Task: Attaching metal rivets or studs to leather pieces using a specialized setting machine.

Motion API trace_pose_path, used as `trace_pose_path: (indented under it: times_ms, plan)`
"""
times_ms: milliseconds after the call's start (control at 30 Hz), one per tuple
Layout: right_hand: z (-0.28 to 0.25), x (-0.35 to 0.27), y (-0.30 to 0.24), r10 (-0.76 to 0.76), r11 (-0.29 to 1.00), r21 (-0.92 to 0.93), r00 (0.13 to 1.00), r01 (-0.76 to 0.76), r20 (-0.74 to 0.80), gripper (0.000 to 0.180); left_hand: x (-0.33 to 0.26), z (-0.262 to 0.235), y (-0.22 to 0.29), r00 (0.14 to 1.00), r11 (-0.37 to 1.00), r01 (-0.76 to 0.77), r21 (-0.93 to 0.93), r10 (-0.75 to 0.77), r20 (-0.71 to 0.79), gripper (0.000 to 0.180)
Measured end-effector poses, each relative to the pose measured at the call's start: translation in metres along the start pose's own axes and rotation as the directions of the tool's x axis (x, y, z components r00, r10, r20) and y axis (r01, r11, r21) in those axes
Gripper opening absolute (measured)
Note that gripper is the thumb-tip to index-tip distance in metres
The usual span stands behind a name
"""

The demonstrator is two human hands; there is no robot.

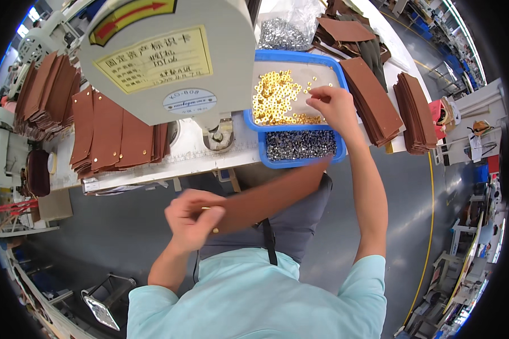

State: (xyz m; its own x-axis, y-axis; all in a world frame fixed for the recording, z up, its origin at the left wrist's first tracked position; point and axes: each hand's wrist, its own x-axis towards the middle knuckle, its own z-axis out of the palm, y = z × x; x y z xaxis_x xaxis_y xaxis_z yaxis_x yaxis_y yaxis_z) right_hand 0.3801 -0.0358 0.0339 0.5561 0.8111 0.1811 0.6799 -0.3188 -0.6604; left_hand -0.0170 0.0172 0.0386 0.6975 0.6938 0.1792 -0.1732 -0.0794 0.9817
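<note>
My left hand [188, 221] is closed on one end of a long brown leather-like panel [274, 198], which slants up to the right above my lap. A gold-coloured fitting shows near the gripped end, beside my thumb. Over the right side of a blue tray [341, 72] is my right hand [336, 110], thumb and fingertips pinched together; whatever they hold, if anything, is too small to make out. Small gold metal rings, like eyelets [274, 93], lie heaped in that tray, left of my fingertips. Dark metal pieces [300, 146] fill the tray's nearer compartment.
A pale press-like machine [169, 62] stands at the worktable's front, left of the tray. Stacked brown panels [110, 133] with gold fittings lie to its left, with another pile [48, 93] beyond. More panels [370, 99] sit right of the tray. Behind it is a clear bag [285, 31] of metal pieces.
</note>
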Motion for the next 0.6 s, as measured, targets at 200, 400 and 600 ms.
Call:
trace_pose_path:
  times_ms: [200, 400, 600]
  plan:
    - [0.022, 0.048, 0.017, 0.017, 0.989, -0.148, 0.995, -0.003, 0.096, 0.019, -0.022, 0.000, -0.033, 0.863, 0.773, 0.493, -0.399, -0.492, 0.113, 0.078]
    - [0.020, 0.058, 0.010, -0.036, 0.900, -0.426, 0.990, 0.090, 0.134, 0.016, -0.029, 0.023, -0.084, 0.687, 0.635, 0.724, -0.270, -0.629, 0.365, 0.065]
    - [0.003, 0.004, -0.041, -0.127, 0.988, -0.096, 0.989, 0.120, -0.070, 0.013, -0.024, 0.025, -0.101, 0.606, 0.582, 0.791, -0.187, -0.706, 0.368, 0.044]
